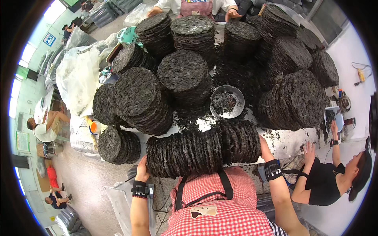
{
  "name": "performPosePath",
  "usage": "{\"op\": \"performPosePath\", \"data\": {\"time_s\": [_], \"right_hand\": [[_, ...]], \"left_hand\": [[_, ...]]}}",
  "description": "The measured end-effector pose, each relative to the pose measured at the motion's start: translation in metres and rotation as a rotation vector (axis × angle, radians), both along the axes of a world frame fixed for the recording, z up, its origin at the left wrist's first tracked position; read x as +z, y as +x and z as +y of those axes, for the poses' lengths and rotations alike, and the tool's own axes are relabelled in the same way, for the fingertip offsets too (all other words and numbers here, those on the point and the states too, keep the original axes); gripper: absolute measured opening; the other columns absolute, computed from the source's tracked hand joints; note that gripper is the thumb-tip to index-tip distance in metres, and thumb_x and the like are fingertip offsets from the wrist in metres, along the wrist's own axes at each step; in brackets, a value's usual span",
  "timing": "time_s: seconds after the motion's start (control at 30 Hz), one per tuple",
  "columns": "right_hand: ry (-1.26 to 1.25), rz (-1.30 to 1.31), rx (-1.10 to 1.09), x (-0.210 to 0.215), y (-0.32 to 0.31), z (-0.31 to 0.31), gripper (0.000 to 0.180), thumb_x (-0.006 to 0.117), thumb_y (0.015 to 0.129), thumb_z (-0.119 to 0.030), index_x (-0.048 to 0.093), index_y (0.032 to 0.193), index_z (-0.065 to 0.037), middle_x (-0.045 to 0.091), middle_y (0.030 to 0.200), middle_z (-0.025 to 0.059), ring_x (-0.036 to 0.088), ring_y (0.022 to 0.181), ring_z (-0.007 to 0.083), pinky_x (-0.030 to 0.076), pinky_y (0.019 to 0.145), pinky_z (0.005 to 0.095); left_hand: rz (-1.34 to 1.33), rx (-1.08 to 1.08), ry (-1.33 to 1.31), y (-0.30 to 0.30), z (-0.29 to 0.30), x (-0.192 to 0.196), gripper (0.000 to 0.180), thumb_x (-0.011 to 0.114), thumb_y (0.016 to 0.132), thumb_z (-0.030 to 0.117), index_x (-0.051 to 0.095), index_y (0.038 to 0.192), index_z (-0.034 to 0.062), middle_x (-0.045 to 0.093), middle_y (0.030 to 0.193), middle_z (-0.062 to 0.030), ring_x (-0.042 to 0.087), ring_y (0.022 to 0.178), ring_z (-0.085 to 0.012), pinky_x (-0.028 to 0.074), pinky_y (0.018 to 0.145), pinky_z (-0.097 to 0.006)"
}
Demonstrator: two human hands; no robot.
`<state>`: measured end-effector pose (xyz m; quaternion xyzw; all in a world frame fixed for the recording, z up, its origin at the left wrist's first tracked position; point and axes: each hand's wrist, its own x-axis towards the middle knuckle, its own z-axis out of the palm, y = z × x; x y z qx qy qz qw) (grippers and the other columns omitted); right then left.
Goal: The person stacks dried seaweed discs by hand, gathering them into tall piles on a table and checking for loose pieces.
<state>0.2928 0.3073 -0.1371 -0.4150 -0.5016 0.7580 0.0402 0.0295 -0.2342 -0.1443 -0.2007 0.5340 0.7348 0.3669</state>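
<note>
Dark roll: a long sideways stack of black dried discs (pixel 202 151) is lying at the near tabletop (pixel 289 141) edge, against the checked apron (pixel 220 208).
Left hand (pixel 141 170): pressing flat on the stack's left end.
Right hand (pixel 263 143): pushing in on the right end.
Around: taller disc piles (pixel 183 74) are crowding a metal bowl (pixel 227 102); another person (pixel 334 177) is sitting at right.
Risk: squeezed only endwise, the row is likely to buckle mid-span and spill brittle discs.
</note>
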Motion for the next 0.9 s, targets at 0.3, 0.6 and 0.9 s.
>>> {"op": "performPosePath", "data": {"time_s": [0.3,0.6,0.9], "right_hand": [[-0.232,0.025,-0.137,0.048,-0.01,-0.059,0.046,0.042,0.098,-0.031,0.048,0.133,-0.002,0.058,0.126,0.009,0.055,0.113,0.0186,0.043,0.098,0.0325],[0.008,0.001,-0.183,0.019,0.069,-0.014,0.043,0.042,0.097,-0.03,0.051,0.127,-0.001,0.06,0.121,0.0082,0.058,0.11,0.0191,0.047,0.094,0.0359],[-0.108,-0.08,-0.179,0.028,0.015,-0.053,0.042,0.039,0.098,-0.036,0.057,0.118,-0.002,0.062,0.114,0.0081,0.059,0.103,0.0184,0.046,0.093,0.0314]], "left_hand": [[-0.059,-0.062,0.101,0.01,0.06,0.031,0.047,0.041,0.098,0.038,0.051,0.129,0.003,0.06,0.124,-0.0089,0.057,0.112,-0.0239,0.046,0.097,-0.039],[0.064,-0.079,0.052,-0.021,0.056,0.034,0.048,0.038,0.101,0.033,0.042,0.138,0.0027,0.051,0.136,-0.01,0.051,0.122,-0.022,0.04,0.103,-0.037],[-0.031,-0.066,-0.069,0.035,0.098,0.013,0.047,0.041,0.1,0.038,0.05,0.131,0.0036,0.059,0.125,-0.0078,0.057,0.111,-0.0205,0.042,0.099,-0.034]]}}
